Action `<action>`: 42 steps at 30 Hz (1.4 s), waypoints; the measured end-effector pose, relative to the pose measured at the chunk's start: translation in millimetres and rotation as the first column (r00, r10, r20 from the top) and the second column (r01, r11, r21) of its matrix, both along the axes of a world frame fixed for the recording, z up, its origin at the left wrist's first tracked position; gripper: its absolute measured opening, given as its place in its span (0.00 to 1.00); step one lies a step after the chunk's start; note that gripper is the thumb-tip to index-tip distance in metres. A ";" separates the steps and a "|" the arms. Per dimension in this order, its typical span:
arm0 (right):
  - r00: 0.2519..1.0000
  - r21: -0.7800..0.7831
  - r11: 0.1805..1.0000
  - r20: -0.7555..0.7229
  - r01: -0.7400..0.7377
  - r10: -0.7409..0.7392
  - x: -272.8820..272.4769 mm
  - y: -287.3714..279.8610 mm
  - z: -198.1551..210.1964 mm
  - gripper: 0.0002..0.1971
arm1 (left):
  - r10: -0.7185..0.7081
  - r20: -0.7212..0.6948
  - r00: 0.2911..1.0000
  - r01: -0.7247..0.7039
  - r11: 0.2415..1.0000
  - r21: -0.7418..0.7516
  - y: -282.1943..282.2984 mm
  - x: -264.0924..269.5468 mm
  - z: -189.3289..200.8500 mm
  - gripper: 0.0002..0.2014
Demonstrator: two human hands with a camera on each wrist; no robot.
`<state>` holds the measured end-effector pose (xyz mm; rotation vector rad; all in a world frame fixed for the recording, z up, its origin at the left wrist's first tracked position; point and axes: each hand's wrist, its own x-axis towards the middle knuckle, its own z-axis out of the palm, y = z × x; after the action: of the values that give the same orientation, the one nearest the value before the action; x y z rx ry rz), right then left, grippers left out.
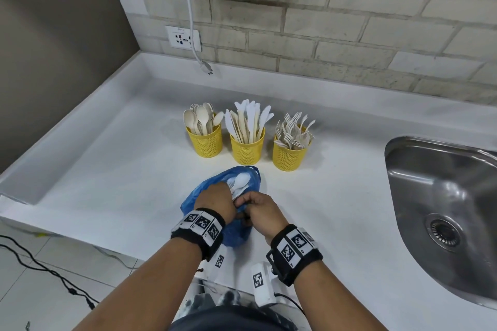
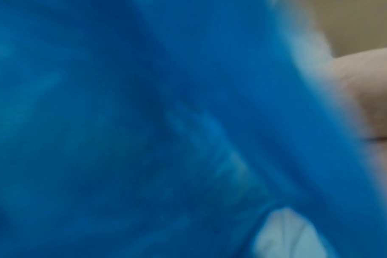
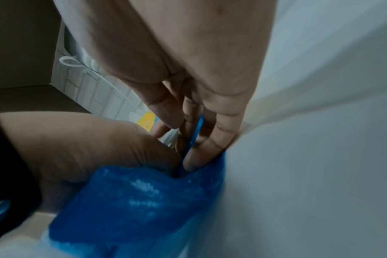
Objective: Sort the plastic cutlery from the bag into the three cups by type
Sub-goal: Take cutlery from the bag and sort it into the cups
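Note:
A blue plastic bag (image 1: pixel 197 195) lies on the white counter (image 1: pixel 107 169) in front of three yellow cups. The left cup (image 1: pixel 205 142) holds spoons, the middle cup (image 1: pixel 248 149) knives and the right cup (image 1: pixel 289 156) forks. My left hand (image 1: pixel 228 193) reaches into the bag's mouth and grips a bunch of white spoons (image 1: pixel 240 180) whose bowls stick out past its fingers. My right hand (image 1: pixel 242 203) pinches the bag's edge (image 3: pixel 193 137) beside it. The left wrist view is filled by the blurred blue bag (image 2: pixel 121 122).
A steel sink (image 1: pixel 441 212) is set into the counter at the right. A wall socket (image 1: pixel 183 38) and a hanging white cable (image 1: pixel 191 21) are behind the cups. The counter's front edge runs just under my wrists.

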<state>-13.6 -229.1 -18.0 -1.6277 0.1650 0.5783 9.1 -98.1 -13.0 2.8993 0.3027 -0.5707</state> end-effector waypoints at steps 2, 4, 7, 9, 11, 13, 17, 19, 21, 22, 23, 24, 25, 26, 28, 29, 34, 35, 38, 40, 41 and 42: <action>1.000 -0.006 1.000 0.002 -0.005 0.005 -0.1 -0.8 1.6 0.20 | 0.015 0.009 1.000 -0.014 0.998 -0.054 2.3 -0.8 0.1 0.22; 1.000 -0.014 1.000 -0.005 0.011 -0.011 1.2 -1.9 1.0 0.19 | 0.020 0.012 1.000 -0.018 0.994 -0.112 6.5 -1.6 -0.2 0.21; 0.990 -0.157 0.983 0.125 0.091 -0.072 4.3 -6.0 2.3 0.14 | -0.014 0.016 1.000 0.017 0.986 -0.168 17.1 -3.1 5.2 0.18; 0.957 -0.295 0.944 0.285 0.146 -0.059 6.7 -12.0 6.4 0.13 | -0.047 0.013 0.999 0.048 0.971 -0.234 24.9 -3.9 10.9 0.15; 0.929 -0.302 0.935 0.363 0.187 -0.068 8.3 -15.2 13.0 0.22 | -0.057 0.022 0.998 0.061 0.946 -0.317 32.2 -5.2 17.4 0.11; 0.919 -0.289 0.938 0.388 0.194 -0.071 12.8 -16.5 18.9 0.28 | -0.053 0.031 0.998 0.061 0.905 -0.422 36.9 -6.8 23.3 0.10; 0.914 -0.254 0.943 0.392 0.215 -0.103 21.3 -19.8 26.4 0.08 | -0.053 0.039 0.998 0.066 0.859 -0.508 41.6 -9.7 30.0 0.16; 0.886 -0.235 0.925 0.429 0.300 -0.178 23.3 -24.0 27.8 0.02 | -0.034 0.054 0.998 0.057 0.856 -0.513 42.4 -10.9 30.8 0.19; 0.873 -0.252 0.907 0.444 0.338 -0.201 23.7 -26.1 25.9 0.05 | -0.019 0.069 0.997 0.051 0.865 -0.500 40.8 -12.4 32.7 0.20; 0.877 -0.267 0.902 0.437 0.339 -0.200 23.5 -26.0 25.3 0.07 | -0.014 0.079 0.997 0.051 0.871 -0.489 38.9 -13.2 34.3 0.21; 0.883 -0.280 0.900 0.426 0.335 -0.196 23.1 -25.4 24.9 0.09 | -0.007 0.085 0.996 0.047 0.875 -0.482 36.9 -13.7 35.2 0.21; 0.889 -0.280 0.901 0.412 0.331 -0.199 22.7 -24.4 24.6 0.11 | 0.000 0.088 0.996 0.043 0.878 -0.476 34.5 -14.0 36.4 0.20; 0.893 -0.272 0.903 0.400 0.332 -0.208 21.9 -23.2 24.9 0.12 | 0.004 0.089 0.996 0.039 0.879 -0.475 32.2 -14.1 37.4 0.20; 0.892 -0.260 0.902 0.389 0.344 -0.228 20.6 -22.2 26.1 0.12 | 0.004 0.085 0.996 0.038 0.877 -0.478 30.5 -14.4 38.7 0.18; 0.869 -0.217 0.883 0.380 0.417 -0.317 18.9 -22.4 30.7 0.12 | -0.004 0.074 0.997 0.041 0.863 -0.504 29.8 -14.9 41.4 0.15; 0.848 -0.188 0.865 0.375 0.465 -0.374 19.5 -23.1 31.6 0.12 | -0.014 0.071 0.997 0.049 0.852 -0.521 30.8 -15.5 42.5 0.14; 0.778 -0.056 0.801 0.286 0.596 -0.559 24.9 -31.2 23.3 0.12 | -0.034 0.053 0.998 0.058 0.823 -0.565 41.6 -19.9 46.2 0.11; 0.773 -0.042 0.794 0.264 0.606 -0.577 26.4 -34.5 17.8 0.12 | -0.031 0.055 0.998 0.057 0.815 -0.577 43.9 -20.7 47.8 0.11; 0.782 -0.053 0.790 0.197 0.610 -0.591 27.3 -45.4 -3.5 0.13 | -0.004 0.065 0.998 0.044 0.777 -0.628 49.5 -22.3 56.0 0.13; 0.802 -0.057 0.807 0.176 0.587 -0.571 29.7 -53.9 -26.9 0.15 | 0.075 0.078 0.994 -0.003 0.741 -0.672 52.1 -22.1 60.1 0.14; 0.813 -0.073 0.816 0.170 0.574 -0.557 26.1 -53.6 -21.6 0.15 | 0.129 0.091 0.987 -0.029 0.715 -0.698 52.6 -21.8 61.3 0.14; 0.828 -0.088 0.829 0.173 0.553 -0.534 20.9 -53.1 -13.4 0.13 | 0.177 0.111 0.978 -0.044 0.691 -0.721 52.8 -21.3 62.6 0.14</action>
<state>7.3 -282.2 -31.4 -1.6452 0.5566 0.0065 -12.2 -45.2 49.6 2.1201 0.1711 -0.3075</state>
